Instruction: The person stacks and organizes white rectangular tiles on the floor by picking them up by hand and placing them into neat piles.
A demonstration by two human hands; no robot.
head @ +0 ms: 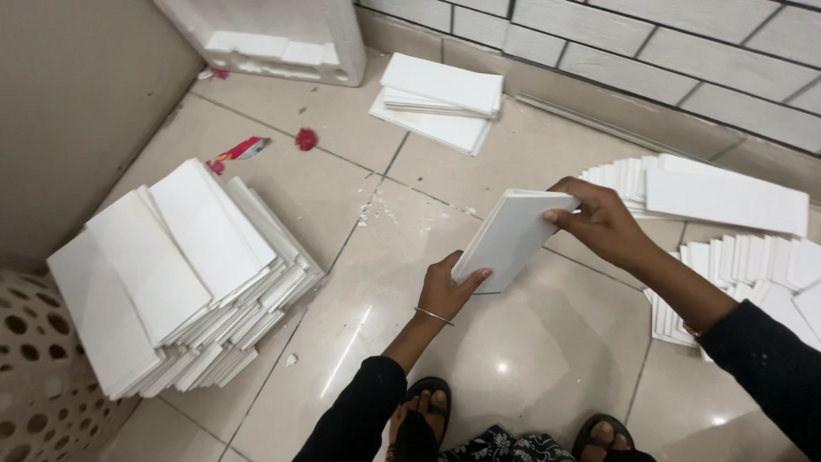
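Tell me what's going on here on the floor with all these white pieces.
A person crouched on a tiled floor holds a small stack of white rectangular pieces between both hands: the left hand grips its lower end, the right hand its upper end. A large fanned pile lies to the left, a small stack near the wall, more spread on the right.

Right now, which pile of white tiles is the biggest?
The leaning pile of tiles on the left, beside the holed basket. It is far thicker than the small stack by the wall.
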